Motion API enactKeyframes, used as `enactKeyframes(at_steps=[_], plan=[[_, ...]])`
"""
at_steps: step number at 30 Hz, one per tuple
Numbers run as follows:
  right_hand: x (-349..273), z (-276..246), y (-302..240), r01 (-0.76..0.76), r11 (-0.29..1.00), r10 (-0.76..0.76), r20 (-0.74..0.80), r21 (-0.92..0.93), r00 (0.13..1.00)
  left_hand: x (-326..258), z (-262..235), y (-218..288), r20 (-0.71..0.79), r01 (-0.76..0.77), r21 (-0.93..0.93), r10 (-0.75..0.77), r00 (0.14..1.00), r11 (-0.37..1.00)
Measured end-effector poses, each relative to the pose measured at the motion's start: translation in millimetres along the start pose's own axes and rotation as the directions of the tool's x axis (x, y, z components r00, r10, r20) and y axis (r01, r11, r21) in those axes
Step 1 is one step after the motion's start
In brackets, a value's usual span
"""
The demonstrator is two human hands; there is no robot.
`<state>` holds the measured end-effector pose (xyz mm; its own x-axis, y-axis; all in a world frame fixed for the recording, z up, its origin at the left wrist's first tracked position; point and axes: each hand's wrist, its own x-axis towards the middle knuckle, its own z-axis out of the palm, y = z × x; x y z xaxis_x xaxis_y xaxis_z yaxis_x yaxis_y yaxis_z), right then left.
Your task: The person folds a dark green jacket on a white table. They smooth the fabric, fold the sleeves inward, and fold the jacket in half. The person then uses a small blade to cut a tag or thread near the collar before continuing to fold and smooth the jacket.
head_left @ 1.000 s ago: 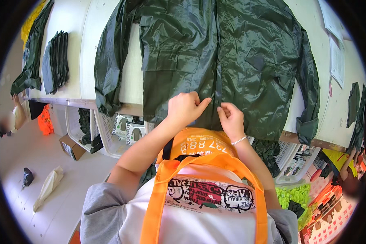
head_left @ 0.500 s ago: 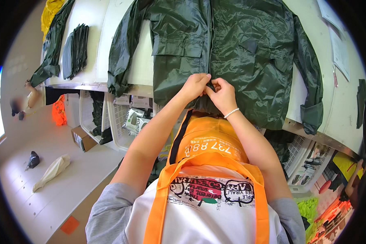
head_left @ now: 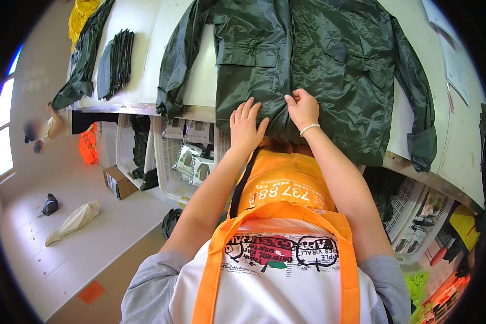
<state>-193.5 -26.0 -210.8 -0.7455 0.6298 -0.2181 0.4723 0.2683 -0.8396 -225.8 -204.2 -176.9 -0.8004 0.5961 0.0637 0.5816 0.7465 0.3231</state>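
A dark green, shiny rain jacket (head_left: 340,81) lies spread on the table, front side up, its hem hanging over the near edge. My left hand (head_left: 247,127) rests on the lower left front panel, fingers stretched out and apart. Just to its right, my right hand (head_left: 303,109), with a beaded bracelet at the wrist, is closed at the jacket's front opening. Its thumb and forefinger pinch the front edge; whether a zipper or snap lies between them is hidden.
On the white table (head_left: 146,65), a stack of folded dark garments (head_left: 115,65) sits left and papers (head_left: 452,67) lie right. Below are white baskets (head_left: 164,156) with packaged garments and a cardboard box (head_left: 119,182). Another person (head_left: 54,123) is at the far left.
My hands were together at the jacket's front edge. The left has come away leftward and spread flat on the panel; the right has moved slightly up and right, still pinching.
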Motion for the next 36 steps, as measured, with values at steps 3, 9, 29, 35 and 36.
enactKeyframes(at_steps=[3,9,29,35,36], plan=[[16.3,4.2,-10.3,0.003,0.999,-0.003,0.009,-0.049,1.000,1.7,2.0,-27.8,0.121,-0.072,0.145,0.055,0.991,0.987],[35.3,13.1,-9.0,0.059,0.995,-0.056,-0.046,0.081,0.997,35.7,1.1,-32.8,0.091,-0.061,0.138,0.049,0.995,0.989],[-129.2,5.2,-14.9,0.255,0.967,-0.247,-0.330,-0.022,0.911,16.3,-11.1,-5.5,0.591,0.332,-0.561,0.086,0.802,0.758],[-137.1,10.0,-16.2,0.134,0.980,-0.095,-0.246,0.150,0.965,7.5,-3.0,-2.6,0.627,0.500,-0.672,0.061,0.777,0.546],[-138.4,9.7,-18.0,0.121,0.975,-0.076,-0.236,0.186,0.969,6.5,-2.7,-2.2,0.624,0.509,-0.682,0.055,0.779,0.525]])
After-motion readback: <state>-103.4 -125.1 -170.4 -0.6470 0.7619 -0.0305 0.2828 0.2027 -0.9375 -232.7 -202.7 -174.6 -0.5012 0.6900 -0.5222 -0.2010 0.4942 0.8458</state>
